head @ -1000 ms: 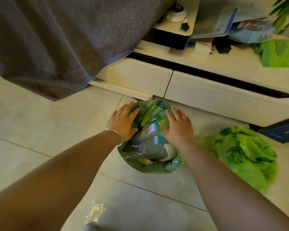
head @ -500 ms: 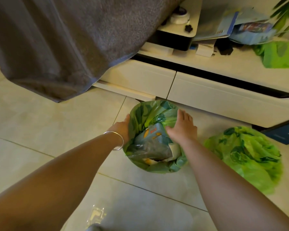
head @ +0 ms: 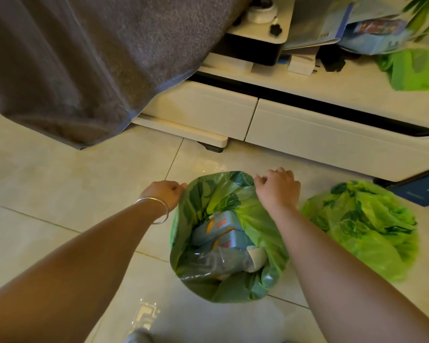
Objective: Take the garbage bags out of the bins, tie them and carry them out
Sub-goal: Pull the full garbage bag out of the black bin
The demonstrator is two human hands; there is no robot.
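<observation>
Both hands, the left hand (head: 167, 194) and the right hand (head: 279, 188), gripped opposite rim edges of the thin green plastic garbage bag (head: 265, 233), apparently freeing it; gathering and knotting its mouth likely came next.

A light green garbage bag (head: 233, 219) printed with darker green leaf shapes sits at lower centre, holding a pale blue carton (head: 223, 231) with orange and red markings. At right lies a brighter green bag (head: 362, 226) with the same dark leaf print. A silver bangle (head: 159, 209) circles the wrist left of centre. The floor (head: 60, 194) is glossy cream tile. A grey cloth (head: 84, 58) fills the upper left. The cabinet (head: 307, 134) across the middle is cream-white with a black gap.
</observation>
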